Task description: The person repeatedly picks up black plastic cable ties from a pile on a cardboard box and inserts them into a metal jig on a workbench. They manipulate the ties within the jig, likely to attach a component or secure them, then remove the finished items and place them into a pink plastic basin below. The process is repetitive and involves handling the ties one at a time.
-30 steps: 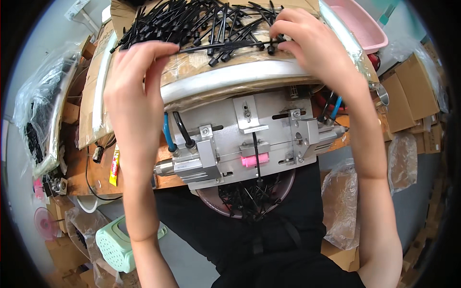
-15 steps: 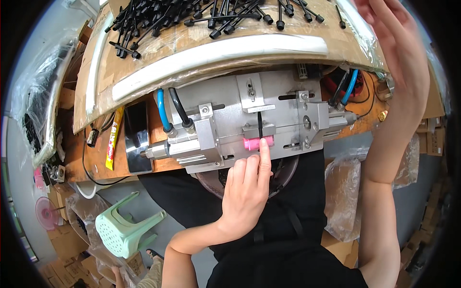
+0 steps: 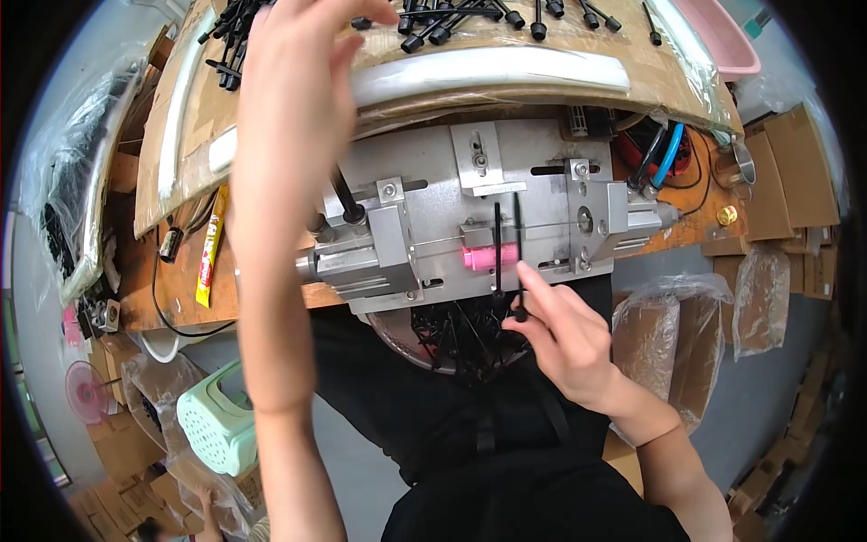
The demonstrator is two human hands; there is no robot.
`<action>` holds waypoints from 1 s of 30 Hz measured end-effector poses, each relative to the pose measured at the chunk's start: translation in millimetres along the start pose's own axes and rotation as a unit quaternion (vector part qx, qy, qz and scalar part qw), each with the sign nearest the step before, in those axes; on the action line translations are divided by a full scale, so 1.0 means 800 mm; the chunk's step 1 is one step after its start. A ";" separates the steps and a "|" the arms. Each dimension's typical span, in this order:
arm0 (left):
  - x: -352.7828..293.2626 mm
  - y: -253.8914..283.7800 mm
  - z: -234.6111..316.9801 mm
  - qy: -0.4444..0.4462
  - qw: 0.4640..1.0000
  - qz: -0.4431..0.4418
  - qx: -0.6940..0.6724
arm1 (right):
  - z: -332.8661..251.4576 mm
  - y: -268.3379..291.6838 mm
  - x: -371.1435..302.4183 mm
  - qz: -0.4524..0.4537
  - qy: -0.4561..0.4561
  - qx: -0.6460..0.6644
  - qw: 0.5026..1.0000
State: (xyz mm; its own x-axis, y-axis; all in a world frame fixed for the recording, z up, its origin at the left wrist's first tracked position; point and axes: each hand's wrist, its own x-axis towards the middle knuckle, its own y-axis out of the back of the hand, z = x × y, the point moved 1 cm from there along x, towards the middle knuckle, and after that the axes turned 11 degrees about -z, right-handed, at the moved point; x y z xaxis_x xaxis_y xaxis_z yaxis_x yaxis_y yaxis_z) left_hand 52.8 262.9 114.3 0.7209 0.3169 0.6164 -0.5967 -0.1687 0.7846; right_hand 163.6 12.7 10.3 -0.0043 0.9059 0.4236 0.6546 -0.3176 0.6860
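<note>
My right hand (image 3: 573,343) pinches a slim black rod with a thicker head (image 3: 519,303), held upright in the picture beside the metal fixture's centre. Just left of it a second black rod (image 3: 498,244) lies across a pink cylinder (image 3: 479,258), in front of a small metal block (image 3: 476,233). Far left, my left hand (image 3: 302,63) is over the cardboard near a pile of similar black rods (image 3: 237,41). Its fingers look spread and nothing shows in them, though it is blurred and partly cut off by the upper edge.
The metal fixture plate (image 3: 433,163) carries a cylinder block on each side, with hoses. Below it, a bowl (image 3: 397,339) holds many black rods. A cardboard sheet (image 3: 506,99) overhangs the back. A yellow packet (image 3: 212,248) and green stool (image 3: 217,420) are left; a pink tub (image 3: 718,36) is far right.
My left hand has left the rod in the fixture and moved up to the pile. My right hand has come down from the upper right to the fixture, with a rod in it.
</note>
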 end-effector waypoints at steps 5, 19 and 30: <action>0.041 0.021 -0.009 0.052 0.975 -0.205 -0.072 | 0.007 -0.020 0.005 -0.034 0.002 -0.017 0.999; -0.040 0.042 0.024 0.084 0.981 -0.108 -0.136 | 0.065 0.135 0.211 0.042 0.183 -0.375 0.908; -0.172 -0.047 0.208 0.133 0.967 -0.215 -0.020 | 0.080 0.208 0.289 -0.011 0.036 0.345 0.938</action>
State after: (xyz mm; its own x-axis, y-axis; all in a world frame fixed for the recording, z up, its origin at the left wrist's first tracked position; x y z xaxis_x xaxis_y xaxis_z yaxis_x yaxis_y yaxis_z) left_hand 35.0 70.3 11.2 0.7920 0.5799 0.1911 -0.2791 0.0656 0.9580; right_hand 319.7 187.1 184.5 -0.0581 0.8812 0.4692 0.9870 -0.0199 0.1596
